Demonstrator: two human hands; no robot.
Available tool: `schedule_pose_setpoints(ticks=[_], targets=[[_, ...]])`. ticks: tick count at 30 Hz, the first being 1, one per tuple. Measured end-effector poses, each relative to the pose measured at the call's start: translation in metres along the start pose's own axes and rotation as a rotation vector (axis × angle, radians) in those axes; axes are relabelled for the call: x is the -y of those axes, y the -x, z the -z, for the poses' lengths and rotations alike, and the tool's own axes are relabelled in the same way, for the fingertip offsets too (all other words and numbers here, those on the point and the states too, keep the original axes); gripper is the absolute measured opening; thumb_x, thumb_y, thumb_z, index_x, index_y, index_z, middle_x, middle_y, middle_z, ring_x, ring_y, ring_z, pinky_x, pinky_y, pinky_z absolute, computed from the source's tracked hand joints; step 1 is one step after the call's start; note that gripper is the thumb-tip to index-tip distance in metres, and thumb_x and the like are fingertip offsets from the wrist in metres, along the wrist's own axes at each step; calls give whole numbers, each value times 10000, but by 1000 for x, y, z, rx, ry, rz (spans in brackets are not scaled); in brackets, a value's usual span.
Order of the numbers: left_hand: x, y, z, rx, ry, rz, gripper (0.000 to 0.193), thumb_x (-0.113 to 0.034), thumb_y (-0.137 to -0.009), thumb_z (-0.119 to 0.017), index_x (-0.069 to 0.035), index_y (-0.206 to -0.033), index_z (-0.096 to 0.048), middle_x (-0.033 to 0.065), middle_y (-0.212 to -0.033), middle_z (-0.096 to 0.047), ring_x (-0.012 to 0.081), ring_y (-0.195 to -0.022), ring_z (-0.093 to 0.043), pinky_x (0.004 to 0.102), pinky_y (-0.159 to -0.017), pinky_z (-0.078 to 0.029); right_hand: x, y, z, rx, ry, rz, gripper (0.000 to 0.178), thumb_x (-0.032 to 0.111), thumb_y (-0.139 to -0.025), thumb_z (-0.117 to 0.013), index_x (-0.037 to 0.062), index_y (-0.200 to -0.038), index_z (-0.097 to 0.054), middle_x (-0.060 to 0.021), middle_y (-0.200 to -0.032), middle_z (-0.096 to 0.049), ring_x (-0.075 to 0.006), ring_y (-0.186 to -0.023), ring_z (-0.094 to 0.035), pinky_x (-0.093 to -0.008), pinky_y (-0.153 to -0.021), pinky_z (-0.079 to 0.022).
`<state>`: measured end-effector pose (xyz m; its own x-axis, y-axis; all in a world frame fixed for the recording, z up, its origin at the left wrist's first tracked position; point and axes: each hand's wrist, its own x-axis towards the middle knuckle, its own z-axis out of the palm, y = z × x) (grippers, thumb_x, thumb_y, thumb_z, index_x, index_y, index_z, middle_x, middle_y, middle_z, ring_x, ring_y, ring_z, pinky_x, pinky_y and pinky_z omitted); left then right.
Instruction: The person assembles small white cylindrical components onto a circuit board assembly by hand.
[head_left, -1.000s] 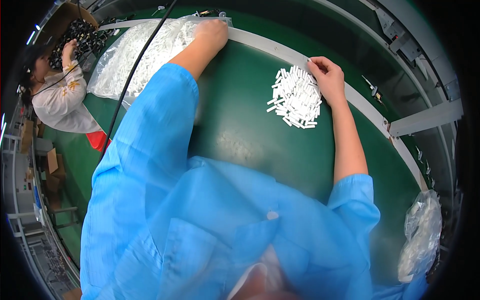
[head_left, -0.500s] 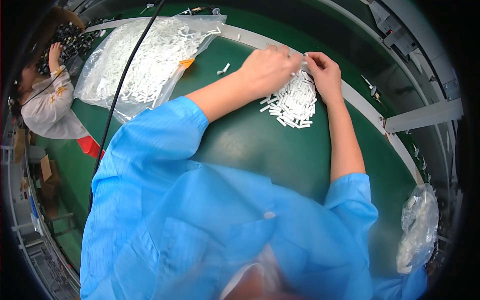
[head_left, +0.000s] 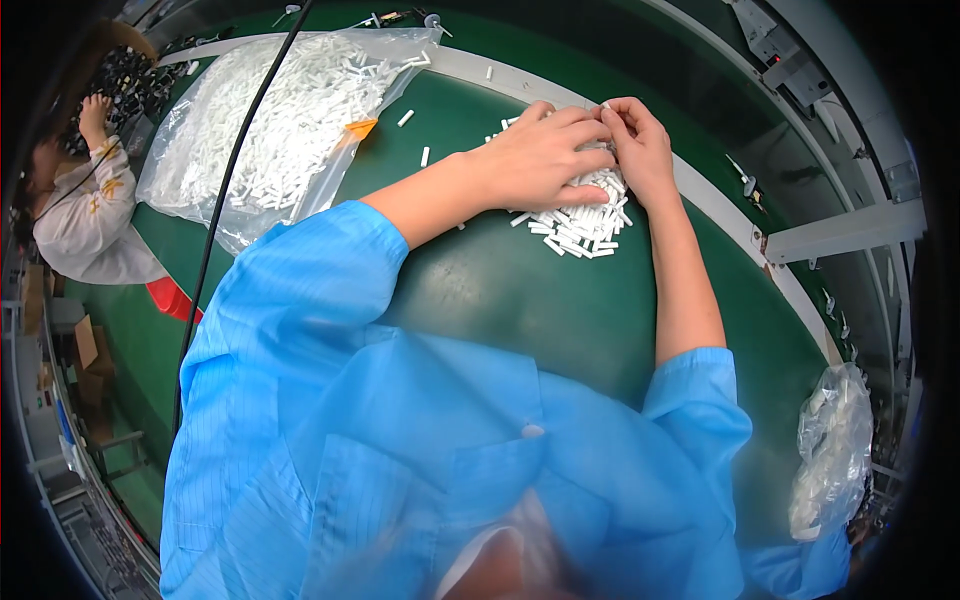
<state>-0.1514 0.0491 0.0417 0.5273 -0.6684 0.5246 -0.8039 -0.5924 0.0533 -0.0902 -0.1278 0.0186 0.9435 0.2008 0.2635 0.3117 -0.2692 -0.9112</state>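
Note:
A pile of small white tube-shaped pieces [head_left: 578,238] lies on the green worktop by its far edge. My left hand [head_left: 555,160] rests palm down over the pile, open, with fingers spread and thumb apart; it hides much of the heap. At the pile's far right side, my right hand [head_left: 642,150] is closed, its thumb and fingertips pinched together beside my left fingers. Whatever small thing lies in that pinch is too hidden to name. To the left, a large clear plastic bag [head_left: 182,178] is full of the same white pieces.
Loose white pieces [head_left: 425,156] lie between bag and pile. An orange tag [head_left: 361,128] sits at the bag's edge, and a black cable [head_left: 235,160] hangs across it. A crumpled clear bag [head_left: 832,450] is at the right. Another person [head_left: 95,215] works at the far left.
My left hand has opened from a closed grasp and spread lower over the pile. The loose pieces by the bag lie differently. My right hand stays pinched in nearly the same place.

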Motion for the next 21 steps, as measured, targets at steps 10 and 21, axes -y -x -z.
schedule_pose_setpoints(ticks=[10, 21], targets=[[-24, 69, 59, 63, -20, 440, 650, -488, -880, -552, -120, -1386, -375, 187, -1433, -313, 369, -1368, -227, 587, -1081, -156, 3, 4, 0, -25, 81, 42, 171, 175, -888, -588, 15, -939, -619, -70, -876, -685, -146, -823, -638, -267, -768, -488], [8, 88, 49, 103, -219, 830, 797, -582, -893, -467, 43, -1373, -351, 339, -1427, -252, 458, -1363, -196, 490, -1107, -203, -1, 2, -1, -36, 163, 80, 186, 205, -878, -596, 25, -915, -625, -76, -845, -673, -163, -787, -624, -281, -750, -482]])
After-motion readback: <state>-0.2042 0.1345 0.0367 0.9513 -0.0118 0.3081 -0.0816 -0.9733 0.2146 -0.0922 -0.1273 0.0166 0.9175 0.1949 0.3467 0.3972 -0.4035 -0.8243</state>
